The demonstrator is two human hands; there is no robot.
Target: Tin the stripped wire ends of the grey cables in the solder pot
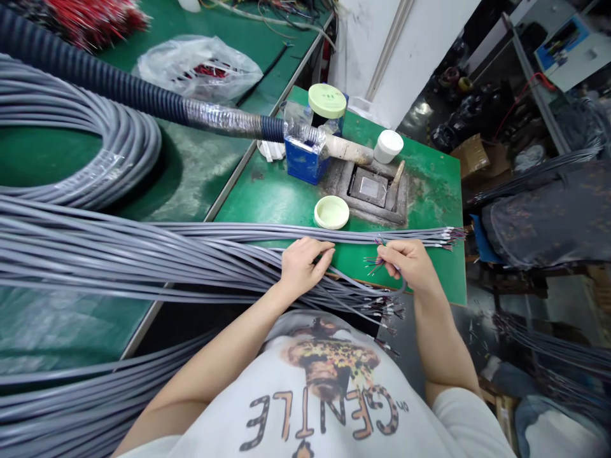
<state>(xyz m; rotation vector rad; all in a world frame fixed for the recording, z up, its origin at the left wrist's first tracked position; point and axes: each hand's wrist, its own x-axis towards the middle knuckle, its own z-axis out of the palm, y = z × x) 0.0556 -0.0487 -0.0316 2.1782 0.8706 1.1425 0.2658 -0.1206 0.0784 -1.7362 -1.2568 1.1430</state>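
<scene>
My right hand [407, 262] pinches the end of a grey cable [400, 291], whose thin coloured wires [373, 266] fan out to the left of the fingertips. The cable bends round below that hand. My left hand [305, 262] lies over the bundle of grey cables [214, 254], its fingers curled and the thumb near the index fingertip; what is between them, if anything, is hidden. Stripped cable ends [389, 308] hang together at the front edge of the bench. Behind both hands, another row of grey cables [286, 233] runs to the right, with its bared ends [451, 235] near the bench's right side.
Beyond the cables sit a shallow pale dish [331, 212], a soot-stained metal pot [370, 187] with a stick, a white tub [388, 146] and a blue box [305, 162]. A ribbed hose [143, 95] crosses above a coiled grey cable [128, 152]. A plastic bag [200, 67] lies behind.
</scene>
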